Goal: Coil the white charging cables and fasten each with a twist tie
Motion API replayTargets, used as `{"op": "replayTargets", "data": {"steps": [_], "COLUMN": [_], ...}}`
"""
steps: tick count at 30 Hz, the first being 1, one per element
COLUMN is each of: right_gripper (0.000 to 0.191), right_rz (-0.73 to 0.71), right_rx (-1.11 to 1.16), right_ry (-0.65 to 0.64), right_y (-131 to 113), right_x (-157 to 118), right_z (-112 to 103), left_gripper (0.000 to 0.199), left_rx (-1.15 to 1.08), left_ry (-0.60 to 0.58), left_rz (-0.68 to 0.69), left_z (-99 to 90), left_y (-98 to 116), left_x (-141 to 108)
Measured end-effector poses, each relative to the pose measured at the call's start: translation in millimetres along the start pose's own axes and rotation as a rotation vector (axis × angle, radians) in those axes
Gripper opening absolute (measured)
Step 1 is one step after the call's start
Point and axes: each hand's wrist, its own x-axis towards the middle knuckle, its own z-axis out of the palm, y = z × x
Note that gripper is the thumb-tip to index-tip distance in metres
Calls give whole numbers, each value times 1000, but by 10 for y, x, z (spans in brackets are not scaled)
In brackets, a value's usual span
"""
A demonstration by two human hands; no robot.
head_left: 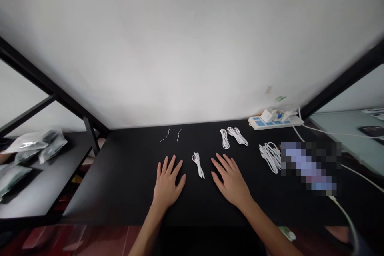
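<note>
My left hand [168, 182] lies flat on the black table [126, 184], fingers spread and holding nothing. Opposite it, my right hand [230, 179] also rests palm down with its fingers apart. Between the two hands, touching neither, is a small bundled white cable [198, 165]. Farther back on the right lie two more bundled white cables, a smaller one [225, 139] and a larger one [238, 136]. Two thin white ties [165, 135] [179, 134] lie beyond my left hand. Right of my right hand sits a looser coil of white cable [271, 157].
A white power strip [274, 122] with plugged-in adapters stands against the wall at the back right. A blurred-out device [310, 168] with a cable [345, 214] lies at the right. Plastic packets [52, 146] rest on a neighbouring table at the left. Black frame bars [54, 92] flank the table.
</note>
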Motion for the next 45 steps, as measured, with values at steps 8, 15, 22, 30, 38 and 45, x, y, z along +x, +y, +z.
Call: {"op": "replayTargets", "data": {"steps": [8,15,22,30,38,45], "right_gripper": [45,45,44,42,24,23], "right_rz": [5,6,2,55,70,120], "right_rx": [5,14,34,272,108,-143], "right_ry": [11,18,30,178,176,237], "right_y": [10,5,28,-399,-455,288], "right_x": [-4,0,-2,214,512,734], "right_z": [26,18,30,-76,147,11], "left_gripper": [53,54,53,54,52,52], "left_rx": [5,-6,6,7,12,-1], "left_ry": [-5,0,-2,4,4,15], "left_rz": [2,8,7,15,21,23], "left_z": [1,17,7,27,36,51], "left_y": [3,-13,-8,-19,-27,-36], "left_x": [-1,1,4,-2,-7,-16]}}
